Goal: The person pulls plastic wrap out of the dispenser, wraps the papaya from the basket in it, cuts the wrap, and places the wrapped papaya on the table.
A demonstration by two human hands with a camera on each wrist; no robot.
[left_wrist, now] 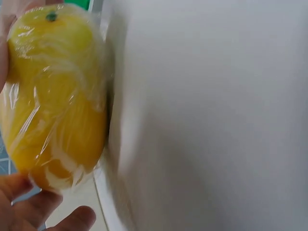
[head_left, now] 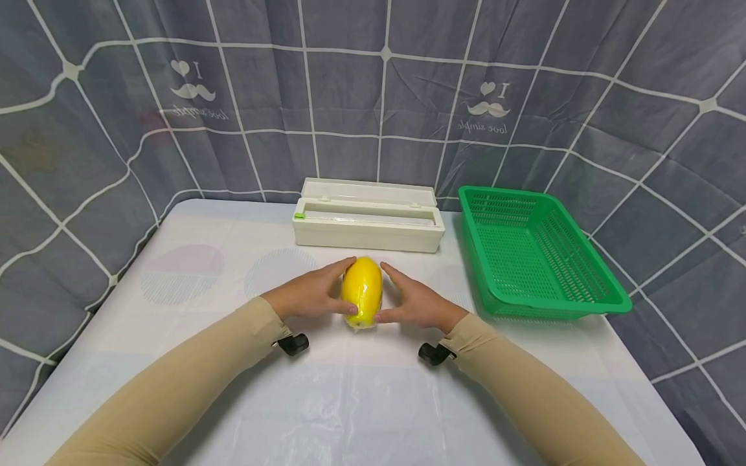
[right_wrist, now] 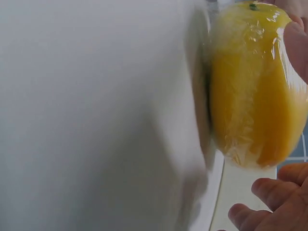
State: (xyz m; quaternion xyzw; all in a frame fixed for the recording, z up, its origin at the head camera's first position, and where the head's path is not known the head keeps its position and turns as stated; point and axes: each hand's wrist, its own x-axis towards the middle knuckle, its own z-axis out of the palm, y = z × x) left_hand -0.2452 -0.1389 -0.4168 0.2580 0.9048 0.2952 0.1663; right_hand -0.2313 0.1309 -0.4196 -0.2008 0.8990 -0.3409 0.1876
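Observation:
On the table stands or lies a yellow oval fruit (head_left: 362,290) in clear cling film; its exact kind is hard to tell. A small green stem mark shows on the fruit (left_wrist: 60,96) in the left wrist view, and crinkled film covers it in the right wrist view. My left hand (head_left: 315,291) holds its left side, thumb at the near end and fingertips at the far end. On the other side my right hand (head_left: 416,303) is spread around the fruit, thumb by its near end, fingers (right_wrist: 267,187) apart from its far end in the right wrist view.
Behind the fruit stands a long white cling film dispenser (head_left: 367,236) with its lid raised and a green piece at its left end. A green perforated basket (head_left: 486,285) is at the right. A grey checked curtain (head_left: 344,97) hangs behind the white-covered table (head_left: 326,414).

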